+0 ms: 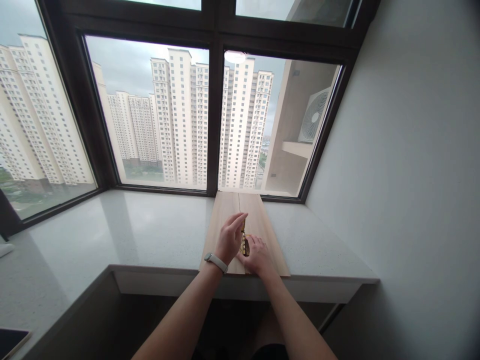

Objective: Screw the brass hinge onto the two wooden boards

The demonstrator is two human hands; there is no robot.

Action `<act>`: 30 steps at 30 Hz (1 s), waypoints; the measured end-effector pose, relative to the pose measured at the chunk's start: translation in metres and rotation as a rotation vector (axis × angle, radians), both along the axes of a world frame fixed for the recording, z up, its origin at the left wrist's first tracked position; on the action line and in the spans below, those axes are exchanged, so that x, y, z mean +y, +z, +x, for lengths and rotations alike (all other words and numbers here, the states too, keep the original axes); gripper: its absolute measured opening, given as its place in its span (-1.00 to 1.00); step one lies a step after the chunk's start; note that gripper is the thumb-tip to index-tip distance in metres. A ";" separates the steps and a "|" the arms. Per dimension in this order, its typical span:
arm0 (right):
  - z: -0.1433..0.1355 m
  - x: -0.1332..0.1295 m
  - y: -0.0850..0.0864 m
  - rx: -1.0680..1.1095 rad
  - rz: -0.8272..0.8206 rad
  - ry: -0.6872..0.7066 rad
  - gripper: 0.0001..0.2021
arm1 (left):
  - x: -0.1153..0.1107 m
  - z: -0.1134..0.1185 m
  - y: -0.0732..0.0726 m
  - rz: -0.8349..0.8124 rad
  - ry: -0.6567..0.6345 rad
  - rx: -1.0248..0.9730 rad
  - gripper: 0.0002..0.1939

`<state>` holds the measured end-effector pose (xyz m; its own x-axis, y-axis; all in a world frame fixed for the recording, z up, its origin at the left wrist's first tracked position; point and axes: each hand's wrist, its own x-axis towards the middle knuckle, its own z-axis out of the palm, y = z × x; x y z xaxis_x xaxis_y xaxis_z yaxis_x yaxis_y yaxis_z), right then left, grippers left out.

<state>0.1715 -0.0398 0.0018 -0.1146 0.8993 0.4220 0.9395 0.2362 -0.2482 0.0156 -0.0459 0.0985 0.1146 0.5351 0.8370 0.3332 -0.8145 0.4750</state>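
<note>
A brass-coloured hinge point(245, 244) sits over the seam between two pale wooden boards point(221, 220) lying side by side. One leaf stands raised, and my left hand point(229, 237), fingers together and wearing a watch on its wrist, holds that leaf from the left. From the right, my right hand point(258, 254) grips the lower part of the hinge, resting on the right-hand board. My fingers cover much of both leaves, so their screw holes cannot be made out.
The boards lie on a white speckled counter point(161, 235), reaching from its front edge back to the dark window frame point(213, 150). A white wall point(405, 150) rises on the right. A dark flat object point(13, 342) is at the lower left.
</note>
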 end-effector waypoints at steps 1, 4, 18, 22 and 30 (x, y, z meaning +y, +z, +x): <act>0.000 0.000 0.000 0.001 -0.002 -0.002 -0.29 | -0.001 0.000 0.001 -0.003 -0.003 -0.001 -0.66; 0.000 0.000 0.002 0.005 -0.005 -0.004 -0.30 | -0.002 0.001 0.003 -0.007 0.007 0.006 -0.71; 0.000 0.001 -0.001 -0.004 0.007 -0.002 -0.31 | 0.001 0.001 0.001 0.007 -0.021 -0.003 -0.67; 0.001 0.001 -0.001 -0.007 0.003 -0.003 -0.30 | 0.002 0.002 0.000 -0.006 -0.051 -0.016 -0.67; 0.000 0.000 0.001 -0.013 0.001 -0.005 -0.29 | -0.001 0.001 0.002 -0.024 0.001 -0.020 -0.73</act>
<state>0.1718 -0.0403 0.0027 -0.1158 0.8993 0.4218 0.9437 0.2320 -0.2356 0.0170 -0.0467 0.1003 0.0977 0.5549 0.8261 0.3239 -0.8027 0.5008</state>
